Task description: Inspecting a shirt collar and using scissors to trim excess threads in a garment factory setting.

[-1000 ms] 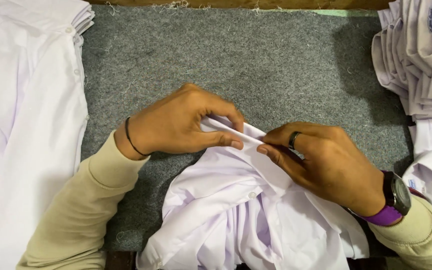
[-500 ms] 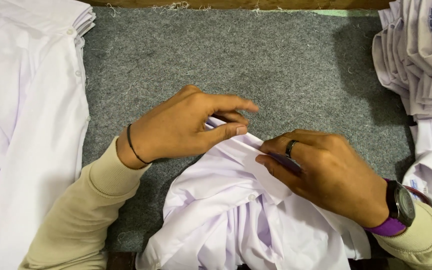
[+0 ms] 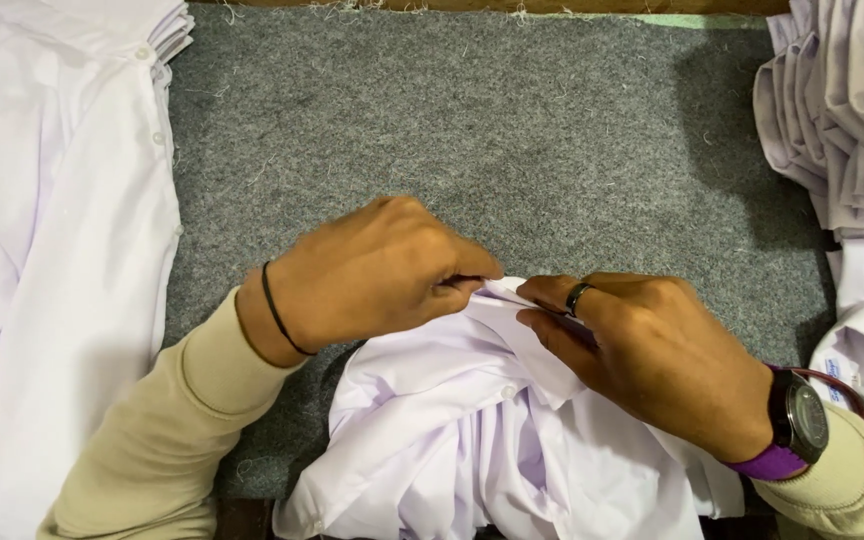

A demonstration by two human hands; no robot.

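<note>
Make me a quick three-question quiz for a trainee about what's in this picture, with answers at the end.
1. True or false: both hands pinch the same white shirt.
2. Which wrist wears the watch? A) left B) right
3. Fill in: the shirt lies on a grey ____ mat.

Key:
1. True; the left hand and right hand grip its collar edge.
2. B; the left wrist has a thin black band.
3. Felt.

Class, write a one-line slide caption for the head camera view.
Both hands, left hand and right hand, pinch the edge of a white shirt on a grey felt mat.
</note>
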